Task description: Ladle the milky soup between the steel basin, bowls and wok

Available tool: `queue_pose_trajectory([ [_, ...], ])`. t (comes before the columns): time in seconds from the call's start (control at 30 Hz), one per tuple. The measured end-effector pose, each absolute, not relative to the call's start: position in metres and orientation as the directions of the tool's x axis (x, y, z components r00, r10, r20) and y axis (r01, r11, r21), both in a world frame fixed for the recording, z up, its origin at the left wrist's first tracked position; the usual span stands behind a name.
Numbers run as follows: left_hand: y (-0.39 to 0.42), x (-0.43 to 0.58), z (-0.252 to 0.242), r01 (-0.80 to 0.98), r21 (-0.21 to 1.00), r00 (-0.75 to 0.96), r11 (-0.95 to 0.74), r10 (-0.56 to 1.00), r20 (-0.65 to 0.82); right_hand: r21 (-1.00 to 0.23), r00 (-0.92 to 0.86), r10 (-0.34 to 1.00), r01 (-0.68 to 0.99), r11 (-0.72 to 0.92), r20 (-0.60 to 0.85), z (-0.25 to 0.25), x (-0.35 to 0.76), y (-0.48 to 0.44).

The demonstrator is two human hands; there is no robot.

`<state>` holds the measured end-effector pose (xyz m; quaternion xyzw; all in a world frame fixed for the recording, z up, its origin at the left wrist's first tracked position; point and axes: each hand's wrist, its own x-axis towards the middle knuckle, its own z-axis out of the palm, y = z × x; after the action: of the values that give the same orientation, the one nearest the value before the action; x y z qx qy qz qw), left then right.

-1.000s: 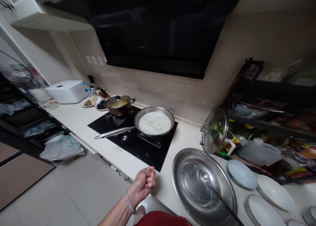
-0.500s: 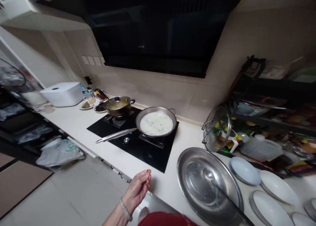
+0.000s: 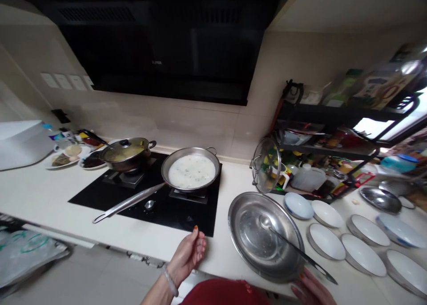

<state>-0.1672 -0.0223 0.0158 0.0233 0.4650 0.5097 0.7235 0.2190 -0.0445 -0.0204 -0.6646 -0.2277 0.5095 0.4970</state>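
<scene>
My left hand (image 3: 187, 255), with a bracelet at the wrist, hovers by the counter's front edge below the stove. Its fingers curl loosely, the thumb stands apart, and nothing is in it. At the lower right, my right hand (image 3: 312, 288) is beside the near rim of a wide steel basin (image 3: 240, 240), fingers apart; I cannot tell whether it touches the rim. A ladle (image 3: 289, 242) lies in the basin, its dark handle reaching over the rim above that hand. On the stove (image 3: 200, 218) sits a long-handled pan (image 3: 130, 202) of white soupy food (image 3: 191, 171).
A lidded pot (image 3: 128, 156) stands on the left burner. Several bowls (image 3: 327, 240) are on the right counter, and a glass lid (image 3: 267, 165) leans against the black rack (image 3: 333, 147). Plates of food (image 3: 62, 159) are at the left. The range hood (image 3: 160, 82) hangs above.
The view has swung to the right, bringing more bowls and the rack into sight. My right hand has appeared by the basin. My left hand's fingers have loosened, the thumb moving apart from them.
</scene>
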Motion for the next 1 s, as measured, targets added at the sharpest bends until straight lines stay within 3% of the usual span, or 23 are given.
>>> queue_pose_trajectory([
  [0.2, -0.016, -0.184, 0.013, -0.727, 0.5, 0.057, 0.471, 0.766, -0.64, -0.803, 0.235, 0.806, -0.423, -0.419, -0.544, -0.029, 0.185, -0.028],
  [0.6, -0.028, -0.224, 0.016, -0.752, 0.471, 0.039, 0.461, 0.745, -0.666, -0.828, 0.163, 0.867, -0.421, -0.371, -0.471, -0.027, 0.14, 0.007],
  [0.83, -0.043, -0.249, 0.011, -0.779, 0.47, -0.026, 0.415, 0.727, -0.686, -0.892, 0.348, 0.832, -0.302, -0.337, -0.432, -0.025, 0.136, 0.008],
  [1.0, -0.056, -0.263, 0.005, -0.801, 0.453, -0.043, 0.392, 0.716, -0.696, -0.954, 0.478, 0.83, -0.216, -0.207, -0.288, -0.005, 0.131, 0.007],
])
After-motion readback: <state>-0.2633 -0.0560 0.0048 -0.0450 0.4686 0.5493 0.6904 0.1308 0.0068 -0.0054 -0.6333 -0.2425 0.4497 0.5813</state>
